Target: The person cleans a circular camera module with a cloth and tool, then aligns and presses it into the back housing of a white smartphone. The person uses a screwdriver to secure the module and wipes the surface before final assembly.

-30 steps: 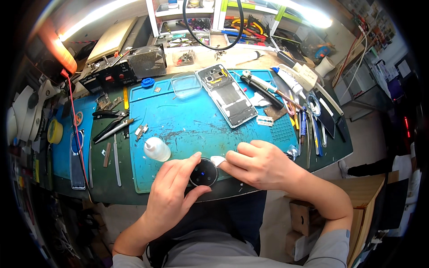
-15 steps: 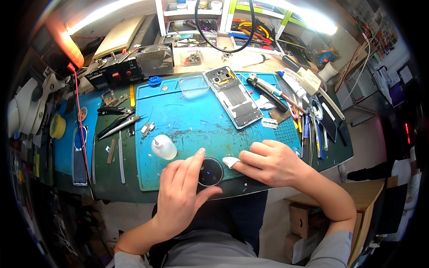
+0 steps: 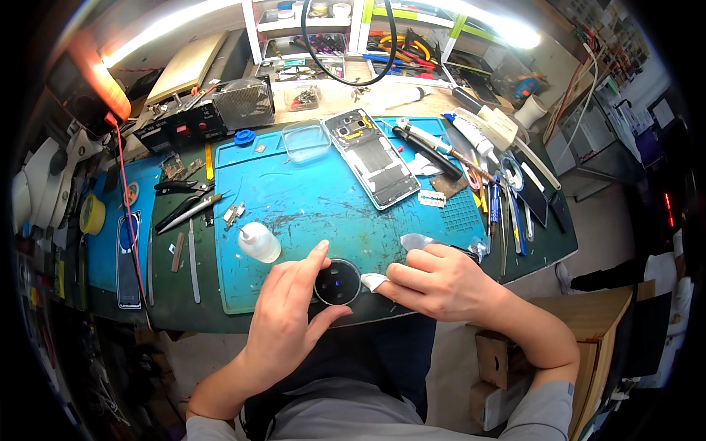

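My left hand (image 3: 289,303) curves round a round black disc (image 3: 337,292) with a thin rim and small round openings, like a phone's camera cover. Its thumb and fingers grip the disc's left side above the mat's near edge. In my right hand (image 3: 441,283), a small white cloth (image 3: 373,282) wraps a fingertip, the fingers closed on it. The cloth is at the disc's right edge; whether it touches cannot be made out. A white squeeze bottle (image 3: 259,242) stands just beyond my left hand. Behind my right hand lies a clear-ended flat piece (image 3: 417,241), partly hidden.
An opened phone (image 3: 371,158) lies on the blue mat (image 3: 309,213) beside a clear plastic tray (image 3: 307,142). A razor blade (image 3: 432,199) rests near the phone's lower end. Pens and tools crowd the right; pliers (image 3: 179,187) and another phone part (image 3: 129,257) lie left.
My right hand has come nearer to me with the cloth, uncovering the clear-ended piece behind it. The disc now shows more of its face. The whole view has shifted slightly.
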Demonstrator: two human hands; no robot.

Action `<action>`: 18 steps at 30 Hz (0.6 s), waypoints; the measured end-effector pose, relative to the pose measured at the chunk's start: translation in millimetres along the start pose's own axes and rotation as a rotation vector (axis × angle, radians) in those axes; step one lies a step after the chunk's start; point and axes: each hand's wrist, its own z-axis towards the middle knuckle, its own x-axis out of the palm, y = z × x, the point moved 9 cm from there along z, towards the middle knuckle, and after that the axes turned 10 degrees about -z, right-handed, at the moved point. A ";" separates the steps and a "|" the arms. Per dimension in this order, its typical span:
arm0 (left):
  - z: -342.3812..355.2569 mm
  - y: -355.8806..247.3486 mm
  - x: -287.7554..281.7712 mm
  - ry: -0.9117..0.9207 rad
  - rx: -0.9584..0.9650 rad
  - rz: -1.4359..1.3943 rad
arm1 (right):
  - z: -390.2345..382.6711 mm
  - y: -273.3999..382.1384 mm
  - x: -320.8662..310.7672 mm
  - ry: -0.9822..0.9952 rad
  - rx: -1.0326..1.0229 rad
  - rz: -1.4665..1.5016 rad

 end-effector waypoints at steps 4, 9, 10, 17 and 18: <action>1.3 -2.4 1.3 0.009 0.025 0.019 | 11.5 -9.4 7.2 0.009 0.008 0.021; 0.3 0.8 -1.3 0.000 0.000 -0.026 | 22.7 -15.8 11.1 0.045 -0.047 -0.007; -0.8 2.5 -1.8 -0.007 -0.019 -0.042 | 20.8 -15.5 11.0 0.045 -0.067 -0.023; -2.1 5.0 -3.5 -0.036 -0.074 -0.084 | 30.5 -22.1 18.4 0.004 -0.078 0.005; -2.4 4.9 -3.9 -0.038 -0.072 -0.079 | 34.2 -20.7 19.1 0.016 -0.067 -0.023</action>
